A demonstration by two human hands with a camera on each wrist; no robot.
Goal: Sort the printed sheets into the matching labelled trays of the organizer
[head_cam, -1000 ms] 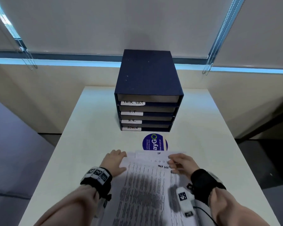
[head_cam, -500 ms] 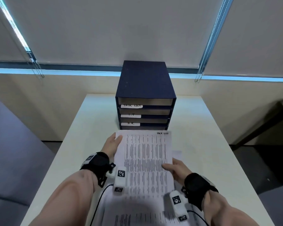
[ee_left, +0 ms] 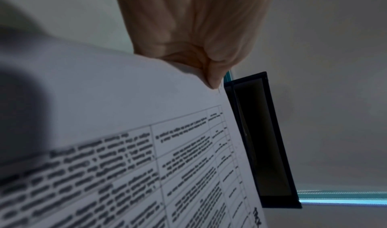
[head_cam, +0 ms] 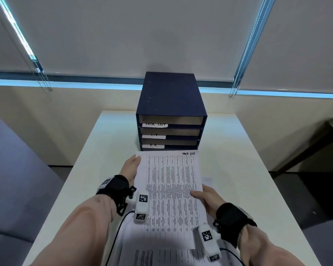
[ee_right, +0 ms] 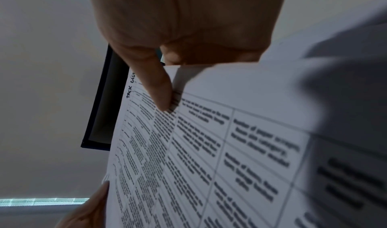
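Head view: both hands hold a printed sheet (head_cam: 171, 198) marked TASK LIST in the air, before the organizer (head_cam: 170, 112).

Left hand (head_cam: 130, 168) pinches the far left corner; right hand (head_cam: 208, 196) pinches the right edge. Risk: the limp paper may buckle against the top tray lip. Compared with half a second ago, the sheet sits barely changed, slightly closer to the trays.

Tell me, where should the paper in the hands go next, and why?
Probably forward and up into the top tray of the organizer. The sheet has "TASK LIST" handwritten in its corner, and the top tray's label reads the same. The left hand and right hand each hold a side of it, just short of the organizer.
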